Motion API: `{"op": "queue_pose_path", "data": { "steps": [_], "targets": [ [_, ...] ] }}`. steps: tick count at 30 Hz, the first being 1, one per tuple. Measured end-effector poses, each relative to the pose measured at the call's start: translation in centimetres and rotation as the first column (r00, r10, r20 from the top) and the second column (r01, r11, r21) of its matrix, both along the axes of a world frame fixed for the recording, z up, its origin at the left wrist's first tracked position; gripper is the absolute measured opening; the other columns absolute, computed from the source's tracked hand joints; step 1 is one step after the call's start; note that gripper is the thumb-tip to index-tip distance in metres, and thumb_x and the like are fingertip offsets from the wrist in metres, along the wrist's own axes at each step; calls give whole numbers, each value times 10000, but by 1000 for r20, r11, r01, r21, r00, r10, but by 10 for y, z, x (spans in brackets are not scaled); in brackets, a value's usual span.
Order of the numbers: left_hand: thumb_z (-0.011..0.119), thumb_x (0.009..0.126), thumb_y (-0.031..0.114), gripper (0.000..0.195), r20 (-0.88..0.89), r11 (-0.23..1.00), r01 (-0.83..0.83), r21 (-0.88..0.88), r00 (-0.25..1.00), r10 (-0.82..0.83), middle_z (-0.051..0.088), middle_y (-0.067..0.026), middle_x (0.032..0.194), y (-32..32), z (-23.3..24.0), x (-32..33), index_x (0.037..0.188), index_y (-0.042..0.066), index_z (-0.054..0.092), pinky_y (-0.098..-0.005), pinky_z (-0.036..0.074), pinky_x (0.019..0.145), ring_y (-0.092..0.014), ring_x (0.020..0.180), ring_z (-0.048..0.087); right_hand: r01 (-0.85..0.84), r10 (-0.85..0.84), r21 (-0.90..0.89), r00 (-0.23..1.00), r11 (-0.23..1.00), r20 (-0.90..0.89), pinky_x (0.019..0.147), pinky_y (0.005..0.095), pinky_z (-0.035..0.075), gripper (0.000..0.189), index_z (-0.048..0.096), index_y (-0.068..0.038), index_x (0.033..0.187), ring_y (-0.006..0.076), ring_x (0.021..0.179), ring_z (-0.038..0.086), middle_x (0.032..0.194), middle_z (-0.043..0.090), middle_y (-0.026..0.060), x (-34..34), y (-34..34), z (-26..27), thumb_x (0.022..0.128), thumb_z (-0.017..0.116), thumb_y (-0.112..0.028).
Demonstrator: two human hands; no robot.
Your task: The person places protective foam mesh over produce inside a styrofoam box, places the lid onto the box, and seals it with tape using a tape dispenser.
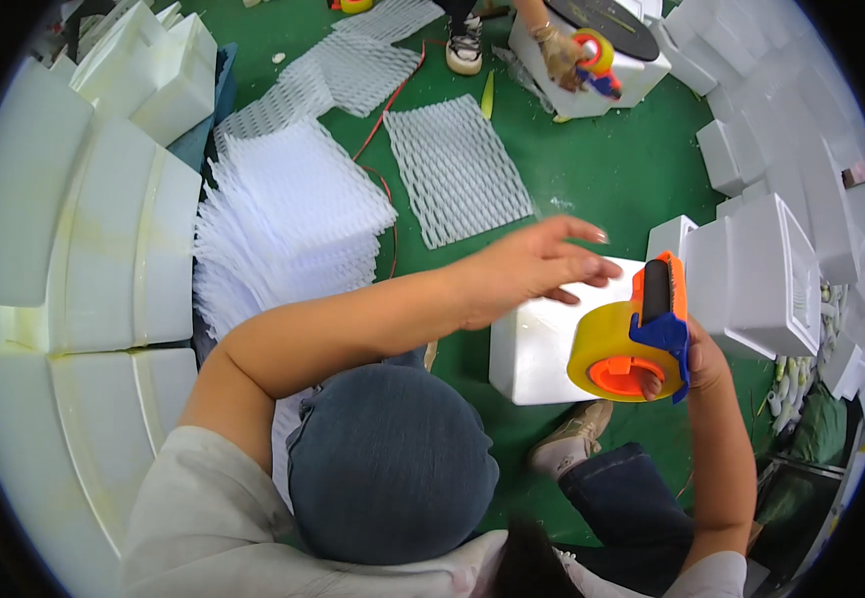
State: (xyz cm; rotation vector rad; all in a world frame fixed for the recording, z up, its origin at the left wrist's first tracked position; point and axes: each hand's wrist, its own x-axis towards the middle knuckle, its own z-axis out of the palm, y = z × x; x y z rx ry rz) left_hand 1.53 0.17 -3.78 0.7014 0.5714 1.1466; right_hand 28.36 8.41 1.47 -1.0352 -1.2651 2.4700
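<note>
My right hand (705, 360) grips an orange and blue tape dispenser (660, 340), loaded with a wide roll of yellowish tape (603, 340). The dispenser is over the right part of a white foam box (533, 362) standing on the floor before me, and hides some of it. From the left, my left hand (529, 270) reaches across above the box, fingers apart and holding nothing. Its fingertips are close to the dispenser's black roller (656, 290), with a small gap between.
White foam boxes are stacked on the left (122, 224) and the right (750, 276). A pile of foam netting sheets (301, 187) and a single sheet (458, 172) lie ahead, near a red cord (393, 101). Beyond, another person's gloved hand (558, 56) holds a tape dispenser (598, 69).
</note>
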Motion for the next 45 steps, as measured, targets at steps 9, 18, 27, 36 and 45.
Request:
{"op": "queue_pose_path", "data": {
  "steps": [9,18,27,36,45],
  "targets": [
    [500,951,187,424,-188,956,213,201,966,-176,589,-46,1162,17,62,26,1349,78,399,-290,453,899,-117,1066,560,-326,190,287,890,901,415,601,309,556,748,558,79,1082,211,667,673,831,659,133,16,-1,104,577,837,-398],
    [581,929,138,420,159,951,290,109,939,-305,563,-82,1241,37,52,52,1313,44,440,-345,466,974,-188,1122,576,-240,113,359,934,902,339,652,270,529,707,590,77,1028,178,702,652,864,659,107,31,3,92,600,817,-439],
    [676,840,53,343,-411,919,174,-354,853,-320,647,-95,949,100,15,44,1155,-2,554,-269,565,798,-170,845,664,-164,22,238,863,957,504,768,280,493,640,603,84,1050,166,804,621,908,655,116,76,14,51,670,782,-399],
    [614,866,-8,356,-420,750,358,-556,658,-625,646,-87,901,244,-42,76,1212,-2,530,-195,575,686,-113,782,648,167,-228,173,865,971,448,742,283,515,645,606,78,1037,171,777,642,897,667,102,256,-33,-37,673,775,-427],
    [636,841,-24,238,-521,638,214,-740,417,-745,662,-95,842,356,-115,219,1076,2,607,-192,577,603,-115,724,665,671,-623,-304,742,677,250,868,381,537,453,553,78,1141,261,920,665,1050,656,188,333,-31,-164,869,630,-276]
  ]
}}
